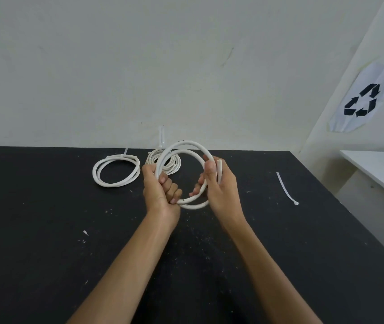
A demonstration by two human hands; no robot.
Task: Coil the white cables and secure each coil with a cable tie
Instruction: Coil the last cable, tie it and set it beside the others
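Note:
Both hands hold a thick white cable (pixel 186 146) looped into a double ring above the black table (pixel 46 230). My left hand (pixel 160 195) grips the ring's lower left side, fingers curled round it. My right hand (pixel 219 185) grips the right side, with the cable's cut end sticking up past the thumb. A loose white cable tie (pixel 286 189) lies on the table to the right. Behind, a tied thick coil (pixel 116 170) lies at the left, and a thinner tied coil (pixel 174 160) sits partly hidden behind the held ring.
A pale wall rises just behind the table's far edge. At the right stands a white surface (pixel 378 167) with a dark object on it, and a recycling sign (pixel 364 99) hangs on the side wall. Small white specks dot the tabletop.

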